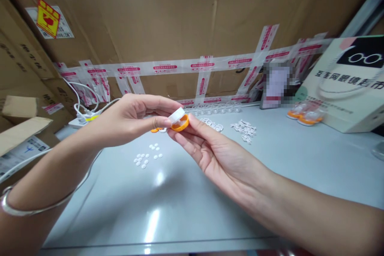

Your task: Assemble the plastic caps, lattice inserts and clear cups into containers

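Observation:
Over the middle of the table my left hand pinches a small white round cap-like piece between thumb and fingers. Just to its right, my right hand grips an orange ring by its edge. The white piece is tilted and meets or overlaps the ring's upper left side; I cannot tell whether it sits inside. Behind my left fingers, part of another orange ring shows on the table. Several small white discs lie below my hands.
Small white parts are piled right of centre, with white rings beside them. A row of clear cups lines the back. Orange-based pieces stand by a printed box. A phone leans at the back. A power strip is left.

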`<state>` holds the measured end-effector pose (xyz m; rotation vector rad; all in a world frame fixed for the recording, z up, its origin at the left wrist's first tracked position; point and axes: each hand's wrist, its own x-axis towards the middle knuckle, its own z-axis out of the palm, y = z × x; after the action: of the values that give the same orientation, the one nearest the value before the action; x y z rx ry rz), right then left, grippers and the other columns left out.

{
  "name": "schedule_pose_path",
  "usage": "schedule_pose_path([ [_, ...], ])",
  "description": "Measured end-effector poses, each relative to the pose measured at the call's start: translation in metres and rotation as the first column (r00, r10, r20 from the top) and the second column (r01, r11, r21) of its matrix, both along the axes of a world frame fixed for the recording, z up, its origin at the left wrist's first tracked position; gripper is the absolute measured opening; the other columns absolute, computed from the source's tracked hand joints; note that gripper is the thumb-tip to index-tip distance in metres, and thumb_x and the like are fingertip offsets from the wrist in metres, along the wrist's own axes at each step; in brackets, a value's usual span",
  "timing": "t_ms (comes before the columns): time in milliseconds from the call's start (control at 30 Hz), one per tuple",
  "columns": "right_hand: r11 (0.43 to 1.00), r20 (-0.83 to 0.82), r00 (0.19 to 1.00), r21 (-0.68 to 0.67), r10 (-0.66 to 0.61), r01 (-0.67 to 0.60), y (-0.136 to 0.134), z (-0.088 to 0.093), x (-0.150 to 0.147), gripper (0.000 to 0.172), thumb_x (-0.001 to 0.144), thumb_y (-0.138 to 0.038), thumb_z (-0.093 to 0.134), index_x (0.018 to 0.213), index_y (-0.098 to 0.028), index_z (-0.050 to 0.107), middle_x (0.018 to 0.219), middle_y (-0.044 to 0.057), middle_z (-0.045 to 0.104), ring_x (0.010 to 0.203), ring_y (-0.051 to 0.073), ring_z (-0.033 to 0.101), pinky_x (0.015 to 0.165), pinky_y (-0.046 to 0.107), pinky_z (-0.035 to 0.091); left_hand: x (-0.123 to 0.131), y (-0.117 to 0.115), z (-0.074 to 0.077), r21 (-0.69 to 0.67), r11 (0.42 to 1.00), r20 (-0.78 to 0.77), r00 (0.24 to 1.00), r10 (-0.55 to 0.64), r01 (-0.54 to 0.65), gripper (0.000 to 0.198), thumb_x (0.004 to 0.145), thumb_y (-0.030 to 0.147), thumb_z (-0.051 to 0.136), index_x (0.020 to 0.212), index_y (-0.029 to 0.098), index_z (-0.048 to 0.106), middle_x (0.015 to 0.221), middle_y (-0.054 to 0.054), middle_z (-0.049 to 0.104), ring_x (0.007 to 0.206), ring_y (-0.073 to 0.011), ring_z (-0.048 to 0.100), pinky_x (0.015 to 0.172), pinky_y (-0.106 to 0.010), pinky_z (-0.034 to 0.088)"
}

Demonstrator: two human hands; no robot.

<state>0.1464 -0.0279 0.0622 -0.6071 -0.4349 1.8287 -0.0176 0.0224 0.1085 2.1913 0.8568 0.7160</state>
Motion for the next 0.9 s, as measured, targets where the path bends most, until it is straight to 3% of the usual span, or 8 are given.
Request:
schedule_pose_path([
  [500,1.000,0.006,1.000,-0.001,0.014,-0.014,-0.008,0.005,-0.002,0.012,0.082,-0.021,0.060,0.085,-0.013,0.068,0.088,0.003,0.071,0.083,0.010,0.068,0.082,0.017,0.054,-0.001,-0.004,0.002,-0.003,0.999,0.038,0.999,-0.036,0.036,0.027,0.076,0.028,0.066,0.102,0.023,0.068,0.103,-0.004,0.069,0.092,-0.0215,0.066,0.078,-0.028,0.056],
  [900,0.990,-0.015,0.994,0.093,0.105,-0.103,-0.016,0.003,0.006,0.014,0.083,-0.021,0.058,0.090,-0.013,0.068,0.092,0.003,0.071,0.086,0.009,0.067,0.083,0.017,0.054,0.000,-0.015,0.004,0.134,0.991,0.055,0.998,-0.013,0.006,0.025,0.073,0.027,0.068,0.098,0.024,0.069,0.095,-0.002,0.071,0.087,-0.0209,0.067,0.078,-0.028,0.055],
])
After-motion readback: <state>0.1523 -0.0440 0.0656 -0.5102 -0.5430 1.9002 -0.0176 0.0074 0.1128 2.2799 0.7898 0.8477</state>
